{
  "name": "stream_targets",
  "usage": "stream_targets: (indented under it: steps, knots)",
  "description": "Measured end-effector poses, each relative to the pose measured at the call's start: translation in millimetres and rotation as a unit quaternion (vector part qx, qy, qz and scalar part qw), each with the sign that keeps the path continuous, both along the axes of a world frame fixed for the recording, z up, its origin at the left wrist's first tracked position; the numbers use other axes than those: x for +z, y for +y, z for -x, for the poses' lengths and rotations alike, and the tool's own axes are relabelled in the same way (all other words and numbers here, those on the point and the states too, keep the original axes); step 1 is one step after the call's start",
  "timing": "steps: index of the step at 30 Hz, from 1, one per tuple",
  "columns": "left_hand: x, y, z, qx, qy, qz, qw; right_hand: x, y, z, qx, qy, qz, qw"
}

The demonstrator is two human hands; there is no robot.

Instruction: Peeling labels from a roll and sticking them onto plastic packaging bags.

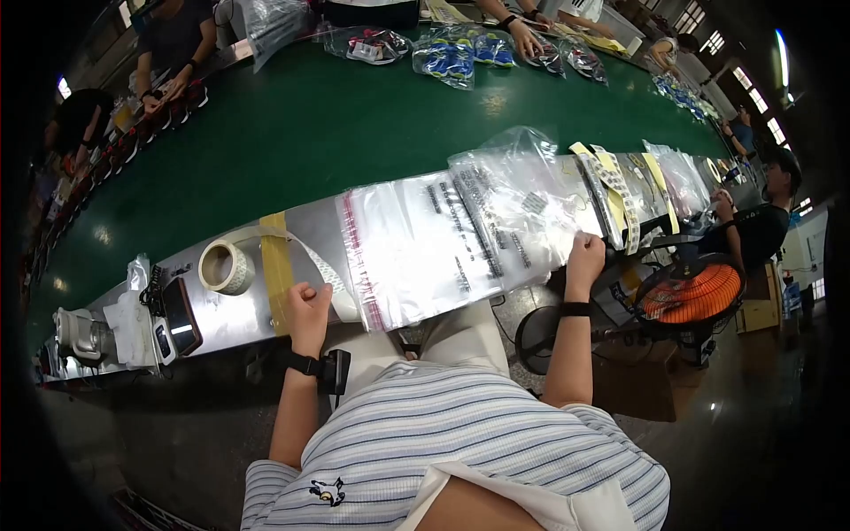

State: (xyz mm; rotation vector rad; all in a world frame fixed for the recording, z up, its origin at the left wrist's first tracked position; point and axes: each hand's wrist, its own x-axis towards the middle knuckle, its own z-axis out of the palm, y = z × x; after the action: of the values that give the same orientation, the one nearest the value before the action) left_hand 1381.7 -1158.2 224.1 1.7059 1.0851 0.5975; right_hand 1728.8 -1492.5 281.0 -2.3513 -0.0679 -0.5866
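A stack of clear plastic bags [412,257] with a red-marked edge lies flat on the metal ledge before me. Another crumpled clear bag [522,208] with dark print overlaps its right part. My left hand [310,311] is closed, fingers curled, beside the loose strip of white labels [319,264] that runs from a label roll [227,268]. Whatever those fingers pinch, if anything, is too small to make out. At the right edge of the bags my right hand [585,258] is also closed; its fingertips hide what is between them.
A green conveyor belt [354,124] runs behind the ledge, with bagged blue shoes [447,57] on its far side. To the left lie a phone [182,314] and a tape dispenser [78,334]. Label strips [611,190] and an orange fan [691,295] are at right. Several people work around.
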Motion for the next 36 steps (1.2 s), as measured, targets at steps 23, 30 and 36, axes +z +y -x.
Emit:
stream_targets:
  steps: [23, 30, 36]
  knots:
    - [82, -42, -8, 0.046, -0.189, 0.288, 0.938, 9, 205, 190, 0.636, 0.482, -0.227, 0.559]
    - [37, 7, 6, 0.028, -0.315, 0.412, 0.855, 16, 199, 188, 0.582, 0.562, -0.26, 0.527]
    - [5, 110, 28, 0.078, -0.325, 0.438, 0.835, 17, 176, 200, 0.554, 0.576, -0.252, 0.546]
